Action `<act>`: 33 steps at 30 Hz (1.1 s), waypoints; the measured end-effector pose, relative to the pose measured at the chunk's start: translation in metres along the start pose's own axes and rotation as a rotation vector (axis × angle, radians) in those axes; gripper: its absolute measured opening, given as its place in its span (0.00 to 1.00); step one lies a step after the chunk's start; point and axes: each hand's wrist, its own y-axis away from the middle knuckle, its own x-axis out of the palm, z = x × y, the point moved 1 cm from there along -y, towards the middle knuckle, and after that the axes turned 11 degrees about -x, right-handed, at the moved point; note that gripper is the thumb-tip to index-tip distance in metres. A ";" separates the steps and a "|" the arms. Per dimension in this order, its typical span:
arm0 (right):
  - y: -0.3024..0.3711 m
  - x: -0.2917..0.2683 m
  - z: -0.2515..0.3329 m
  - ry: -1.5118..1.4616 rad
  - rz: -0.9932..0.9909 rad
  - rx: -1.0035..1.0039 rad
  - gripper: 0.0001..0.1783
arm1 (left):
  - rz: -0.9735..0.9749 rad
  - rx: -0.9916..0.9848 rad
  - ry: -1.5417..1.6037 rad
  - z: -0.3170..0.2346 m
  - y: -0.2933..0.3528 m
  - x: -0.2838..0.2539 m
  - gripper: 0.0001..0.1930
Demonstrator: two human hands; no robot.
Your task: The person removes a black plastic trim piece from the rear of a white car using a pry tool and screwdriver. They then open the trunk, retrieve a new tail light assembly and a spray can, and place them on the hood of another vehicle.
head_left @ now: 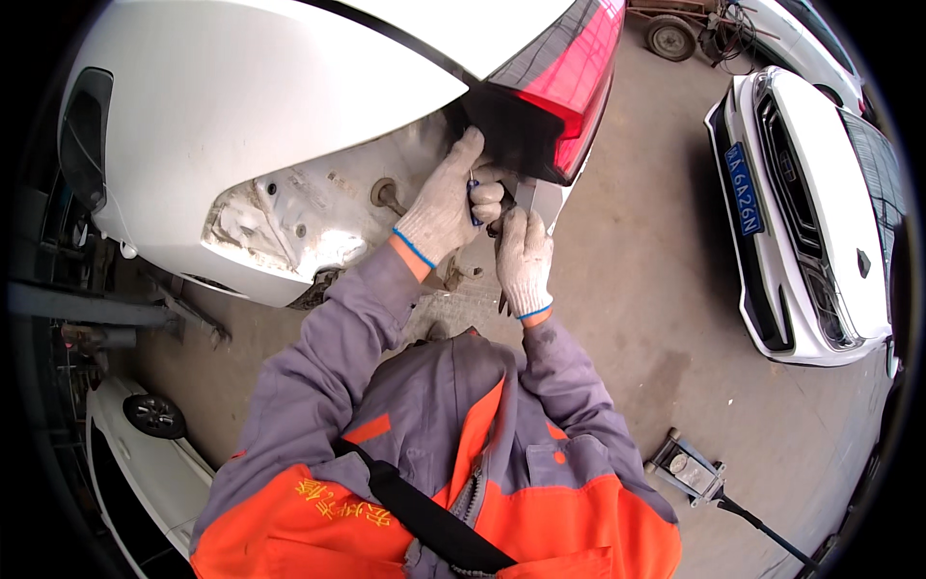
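My left hand (446, 203), in a white knit glove with a blue cuff, is closed around a slim blue-handled tool (474, 201). Its thumb points up toward the dark underside of the red tail light (579, 96) on a white car. Close beside it, my right hand (526, 259), gloved the same way, has its fingers curled at the lower edge of a pale panel corner (545, 201). A dark tip (503, 303) sticks out by the right glove's cuff; what the right fingers grip is hidden. Bare, dirty metal body (338, 193) shows left of my hands.
The white car's body panel (212, 96) fills the upper left. Another white car (810, 212) is parked at the right, and a floor jack (690, 473) stands lower right. At the lower left is a further car (135, 463); a wheeled cart (670, 37) is at the top.
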 end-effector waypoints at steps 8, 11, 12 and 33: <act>-0.029 -0.009 -0.014 0.232 0.099 -0.426 0.08 | 0.093 -0.007 0.078 -0.001 0.001 -0.010 0.25; -0.020 -0.004 0.002 0.083 0.073 -0.125 0.08 | 0.050 0.032 0.014 -0.004 0.008 -0.005 0.27; -0.022 -0.006 -0.001 0.068 0.079 -0.097 0.09 | 0.077 0.015 0.054 0.000 0.007 -0.006 0.26; 0.049 -0.115 0.036 -0.107 0.126 -0.007 0.12 | -0.095 -0.099 -0.011 0.123 0.031 -0.025 0.31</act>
